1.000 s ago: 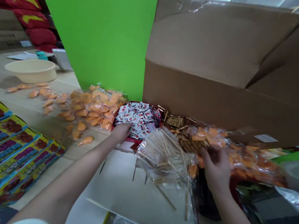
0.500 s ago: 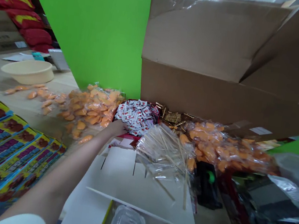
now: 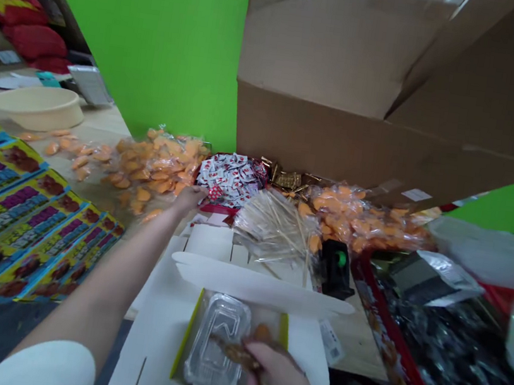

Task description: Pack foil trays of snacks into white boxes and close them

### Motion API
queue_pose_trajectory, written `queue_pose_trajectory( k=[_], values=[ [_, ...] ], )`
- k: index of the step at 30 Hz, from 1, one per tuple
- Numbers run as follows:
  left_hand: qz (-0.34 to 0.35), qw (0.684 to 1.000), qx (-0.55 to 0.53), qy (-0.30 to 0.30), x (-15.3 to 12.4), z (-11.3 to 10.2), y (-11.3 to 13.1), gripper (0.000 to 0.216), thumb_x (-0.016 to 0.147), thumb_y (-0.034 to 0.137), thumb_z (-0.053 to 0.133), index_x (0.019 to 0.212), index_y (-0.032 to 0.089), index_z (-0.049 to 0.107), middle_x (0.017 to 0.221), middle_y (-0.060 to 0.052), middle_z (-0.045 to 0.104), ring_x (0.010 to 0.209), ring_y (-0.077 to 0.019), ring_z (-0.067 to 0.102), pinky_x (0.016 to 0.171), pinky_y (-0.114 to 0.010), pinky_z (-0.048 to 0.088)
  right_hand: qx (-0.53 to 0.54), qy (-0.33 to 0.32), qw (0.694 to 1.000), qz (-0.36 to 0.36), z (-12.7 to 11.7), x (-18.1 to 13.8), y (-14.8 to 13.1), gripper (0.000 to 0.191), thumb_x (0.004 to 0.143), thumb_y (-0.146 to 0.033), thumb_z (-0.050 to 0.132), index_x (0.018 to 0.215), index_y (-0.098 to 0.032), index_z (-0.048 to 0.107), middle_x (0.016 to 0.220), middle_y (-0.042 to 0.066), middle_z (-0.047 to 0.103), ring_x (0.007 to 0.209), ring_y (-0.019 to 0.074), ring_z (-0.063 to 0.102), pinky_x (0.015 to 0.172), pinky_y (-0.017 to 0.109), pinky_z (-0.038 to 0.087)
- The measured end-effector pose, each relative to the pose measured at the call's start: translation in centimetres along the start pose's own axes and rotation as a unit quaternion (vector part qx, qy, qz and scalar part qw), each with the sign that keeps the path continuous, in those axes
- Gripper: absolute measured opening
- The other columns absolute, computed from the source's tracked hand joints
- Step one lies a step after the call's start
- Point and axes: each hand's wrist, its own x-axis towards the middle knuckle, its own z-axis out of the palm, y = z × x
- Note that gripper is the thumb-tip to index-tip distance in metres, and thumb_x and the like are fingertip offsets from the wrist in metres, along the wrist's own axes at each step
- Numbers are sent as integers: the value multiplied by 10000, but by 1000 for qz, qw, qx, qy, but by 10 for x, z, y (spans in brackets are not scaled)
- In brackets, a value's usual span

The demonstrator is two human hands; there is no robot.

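My left hand reaches to the near edge of a red tray heaped with small white sachets with red print. Its fingers pinch a red sachet with white dots. Blurred by motion, my right hand grips a gold-brown wrapped packet over an open white carton with yellow side walls. Inside that carton lies a clear lidded plastic container. An orange piece beside it is partly hidden behind my right hand.
Wrapped wooden sticks lie beyond the carton, with orange wrapped pieces on both sides. A black tape dispenser and a red tray of dark packets stand right. Printed yellow-blue boxes line the left. A large cardboard box stands behind.
My right hand has come into view over the carton with the gold-brown packet. My left hand has drawn back slightly from the sachets, a red dotted one at its fingers. The view has tilted down.
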Motion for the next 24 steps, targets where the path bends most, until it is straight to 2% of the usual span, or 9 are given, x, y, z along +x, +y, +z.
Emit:
queue_pose_trajectory(
  k=[4, 8, 12, 15, 16, 18, 20, 21, 24],
  values=[
    [4, 991, -110, 83, -17, 8, 24, 197, 898, 322, 587, 921, 127, 603, 819, -2, 615, 653, -99, 580, 590, -254, 512, -110, 29, 992, -51, 51, 23, 1, 307, 887, -132, 487, 1148, -231, 612, 1136, 40, 692, 1043, 202, 643, 895, 319, 532],
    [36, 956, -195, 217, -49, -8, 41, 148, 905, 246, 499, 794, 152, 528, 668, 62, 493, 570, -63, 505, 599, -213, 474, -166, -5, 985, -53, 75, 6, 13, 223, 906, -238, 542, 1094, -210, 658, 1149, 75, 688, 1101, 255, 610, 996, 447, 447],
    [85, 914, -202, 342, -143, -48, 30, 71, 865, 234, 477, 835, 174, 503, 683, 74, 464, 588, -62, 477, 641, -210, 453, -152, -101, 983, -22, 71, -12, 5, 429, 883, -443, 578, 1225, -185, 599, 1320, 113, 584, 1339, 348, 384, 1094, 623, 253],
    [147, 893, -141, 401, -243, -66, 19, 69, 797, 214, 593, 760, 169, 555, 672, 59, 473, 644, -79, 478, 688, -213, 428, -135, -95, 986, -15, 52, -16, -3, 431, 920, -403, 523, 1289, -183, 552, 1419, 103, 492, 1391, 331, 298, 1107, 617, 242],
    [209, 902, -29, 378, -273, -64, 17, 72, 803, 229, 613, 765, 169, 597, 734, 32, 528, 714, -99, 523, 729, -231, 435, -130, -71, 989, -12, 44, -18, -3, 392, 932, -354, 505, 1282, -186, 557, 1409, 96, 503, 1381, 312, 320, 1110, 596, 260],
    [296, 917, 188, 191, -316, -49, 16, 81, 835, 245, 604, 855, 204, 672, 852, -8, 592, 799, -137, 570, 753, -253, 456, -124, -2, 992, 9, 28, -24, 0, 327, 937, -252, 478, 1240, -192, 583, 1344, 87, 560, 1344, 275, 380, 1103, 543, 313],
    [327, 877, 348, 44, -335, -23, 18, 172, 887, 258, 542, 956, 242, 699, 921, -40, 619, 823, -170, 594, 745, -276, 478, -124, 67, 989, 32, 12, -35, 9, 303, 927, -192, 469, 1198, -194, 604, 1270, 91, 605, 1304, 257, 428, 1074, 505, 370],
    [325, 856, 401, 10, -338, -8, 19, 206, 904, 261, 513, 983, 249, 703, 934, -53, 629, 826, -186, 599, 741, -291, 486, -127, 91, 987, 40, 5, -42, 14, 298, 921, -173, 469, 1183, -197, 609, 1248, 93, 614, 1293, 257, 439, 1060, 500, 388],
    [289, 816, 501, -2, -339, 29, 21, 263, 924, 268, 477, 1073, 241, 691, 1025, -96, 651, 898, -249, 607, 774, -352, 496, -145, 120, 981, 53, -9, -67, 27, 302, 903, -139, 478, 1168, -193, 611, 1211, 100, 623, 1273, 262, 457, 1035, 495, 415]
  ],
)
